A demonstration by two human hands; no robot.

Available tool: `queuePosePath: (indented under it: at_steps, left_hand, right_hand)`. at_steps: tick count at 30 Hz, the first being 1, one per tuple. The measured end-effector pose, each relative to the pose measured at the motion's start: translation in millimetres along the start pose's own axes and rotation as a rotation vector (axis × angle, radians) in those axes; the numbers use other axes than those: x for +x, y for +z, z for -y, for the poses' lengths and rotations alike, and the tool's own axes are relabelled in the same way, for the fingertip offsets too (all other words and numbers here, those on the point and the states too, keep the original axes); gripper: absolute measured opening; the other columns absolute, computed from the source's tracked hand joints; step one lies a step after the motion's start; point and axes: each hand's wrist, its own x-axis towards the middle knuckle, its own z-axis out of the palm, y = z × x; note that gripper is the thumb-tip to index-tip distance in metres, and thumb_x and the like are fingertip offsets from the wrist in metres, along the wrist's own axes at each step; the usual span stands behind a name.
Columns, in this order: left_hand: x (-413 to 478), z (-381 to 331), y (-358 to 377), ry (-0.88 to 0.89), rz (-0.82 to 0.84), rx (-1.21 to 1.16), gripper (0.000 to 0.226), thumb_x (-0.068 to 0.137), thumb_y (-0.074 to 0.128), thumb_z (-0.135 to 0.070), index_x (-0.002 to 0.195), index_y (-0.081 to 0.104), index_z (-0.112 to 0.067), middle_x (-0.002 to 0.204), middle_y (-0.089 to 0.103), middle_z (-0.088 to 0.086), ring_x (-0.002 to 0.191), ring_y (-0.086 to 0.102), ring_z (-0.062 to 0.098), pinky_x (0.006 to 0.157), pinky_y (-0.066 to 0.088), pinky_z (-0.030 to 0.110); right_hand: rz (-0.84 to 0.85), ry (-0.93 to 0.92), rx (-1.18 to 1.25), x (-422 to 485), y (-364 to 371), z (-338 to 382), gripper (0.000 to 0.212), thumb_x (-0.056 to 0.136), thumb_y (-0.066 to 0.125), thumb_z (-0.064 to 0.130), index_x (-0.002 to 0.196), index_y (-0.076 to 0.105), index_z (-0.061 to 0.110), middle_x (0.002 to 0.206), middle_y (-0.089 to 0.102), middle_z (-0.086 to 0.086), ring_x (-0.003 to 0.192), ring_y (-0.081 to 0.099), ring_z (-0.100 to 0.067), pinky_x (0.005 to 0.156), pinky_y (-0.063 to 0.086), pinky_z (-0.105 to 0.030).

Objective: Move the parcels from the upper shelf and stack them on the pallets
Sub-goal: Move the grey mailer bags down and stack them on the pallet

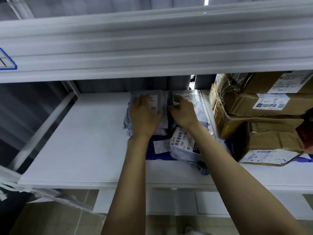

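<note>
White rack beam (152, 48) spans the top of view, 9 to 3 o'clock, blurred. Below it the white shelf board (81, 141) fills the middle; its 9 o'clock half is bare. At 3 o'clock sits a stack of cardboard boxes (264, 119), taped and dented, w/ shipping labels (one hand-marked "1-3").

Parcels lie in a cluster near centre, just at 9 o'clock of the boxes. Left grey parcel (129, 116) and right grey parcel (198, 106) sit side by side toward the back of the shelf. In front of them, at 6 o'clock, a pale labelled parcel (181, 143) reading "231-239" rests partly on a dark blue parcel (150, 154).

Both bare arms reach in from 6 o'clock. Left hand (144, 114) lies flat on the left grey parcel, fingers spread wide, pressing down. Right hand (183, 111) is on the right grey parcel, fingers curled and thumb pinching its dark inner edge.

Blue-edged sticker (7, 61) on the beam at 9 o'clock, text unreadable.
</note>
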Motion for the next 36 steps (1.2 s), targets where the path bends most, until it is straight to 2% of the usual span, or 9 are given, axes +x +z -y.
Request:
queuePosePath:
  at_steps: [2, 3, 5, 8, 14, 19, 26, 30, 36]
  left_hand:
    - [1, 30, -13, -0.066, -0.03, 0.093, 0.074, 0.072, 0.072, -0.053, 0.129, 0.052, -0.012, 0.13, 0.056, 0.011, 0.123, 0.047, 0.032, 0.105, 0.039, 0.045]
    - [-1, 41, -19, -0.144, 0.004, 0.031, 0.078, 0.072, 0.074, -0.054, 0.133, 0.049, -0.012, 0.133, 0.055, 0.009, 0.124, 0.046, 0.029, 0.106, 0.039, 0.042]
    - [-6, 55, -25, -0.362, 0.104, -0.275, 0.082, 0.075, 0.074, -0.053, 0.139, 0.042, -0.014, 0.138, 0.052, 0.006, 0.121, 0.051, 0.022, 0.103, 0.043, 0.036]
    - [-13, 64, -21, -0.561, 0.189, -0.61, 0.061, 0.083, 0.068, -0.048, 0.132, 0.046, -0.019, 0.13, 0.059, 0.004, 0.106, 0.059, 0.017, 0.092, 0.05, 0.03]
    - [-12, 72, -6, -0.548, 0.216, -0.665, 0.061, 0.083, 0.064, -0.056, 0.132, 0.051, -0.022, 0.122, 0.064, 0.002, 0.107, 0.062, 0.018, 0.098, 0.051, 0.039]
    - [0, 76, -2, -0.535, 0.231, -0.639, 0.048, 0.084, 0.063, -0.056, 0.119, 0.054, -0.025, 0.118, 0.065, 0.002, 0.105, 0.062, 0.019, 0.097, 0.051, 0.04]
    - [11, 71, 2, -0.475, 0.2, -0.571, 0.049, 0.087, 0.064, -0.047, 0.125, 0.054, -0.017, 0.122, 0.064, 0.006, 0.107, 0.061, 0.021, 0.098, 0.051, 0.04]
    - [12, 62, 6, -0.44, 0.203, -0.582, 0.054, 0.089, 0.064, -0.043, 0.133, 0.052, -0.014, 0.126, 0.062, 0.005, 0.11, 0.06, 0.019, 0.099, 0.049, 0.037]
    - [17, 58, 10, -0.415, 0.204, -0.581, 0.052, 0.09, 0.064, -0.035, 0.134, 0.05, -0.013, 0.127, 0.061, 0.006, 0.109, 0.058, 0.017, 0.097, 0.048, 0.03]
  right_hand:
    - [0.088, -0.029, -0.014, -1, 8, 4, 0.023, 0.088, 0.058, 0.012, 0.108, 0.058, -0.001, 0.106, 0.066, -0.018, 0.099, 0.062, -0.033, 0.084, 0.047, -0.036]
    - [0.125, -0.031, -0.014, -1, 12, 6, 0.025, 0.089, 0.059, 0.016, 0.11, 0.057, 0.002, 0.108, 0.066, -0.015, 0.1, 0.061, -0.03, 0.085, 0.048, -0.035]
    - [0.182, -0.016, -0.005, -1, 18, 10, 0.035, 0.09, 0.06, 0.024, 0.119, 0.054, 0.004, 0.116, 0.063, -0.013, 0.106, 0.059, -0.029, 0.088, 0.047, -0.034]
    - [0.255, 0.059, 0.034, -2, 27, 14, 0.047, 0.091, 0.062, 0.027, 0.129, 0.047, 0.004, 0.13, 0.055, -0.01, 0.118, 0.053, -0.025, 0.09, 0.04, -0.024]
    - [0.315, 0.163, 0.128, -1, 39, 10, 0.054, 0.092, 0.061, 0.026, 0.137, 0.037, 0.007, 0.138, 0.053, -0.01, 0.123, 0.052, -0.025, 0.103, 0.041, -0.032]
    - [0.287, 0.136, 0.047, 6, 40, 14, 0.048, 0.095, 0.054, 0.024, 0.136, 0.038, 0.004, 0.137, 0.053, -0.013, 0.123, 0.051, -0.03, 0.096, 0.039, -0.029]
    - [0.228, 0.1, -0.021, 12, 39, 14, 0.041, 0.094, 0.055, 0.022, 0.128, 0.044, 0.0, 0.132, 0.055, -0.019, 0.118, 0.053, -0.034, 0.095, 0.043, -0.034]
    - [0.182, 0.089, -0.036, 13, 35, 11, 0.04, 0.093, 0.057, 0.019, 0.127, 0.047, -0.001, 0.13, 0.056, -0.019, 0.119, 0.052, -0.034, 0.095, 0.042, -0.032]
    - [0.15, 0.053, -0.122, 11, 27, 9, 0.035, 0.091, 0.059, 0.019, 0.122, 0.055, 0.003, 0.122, 0.062, -0.017, 0.113, 0.056, -0.033, 0.084, 0.039, -0.024]
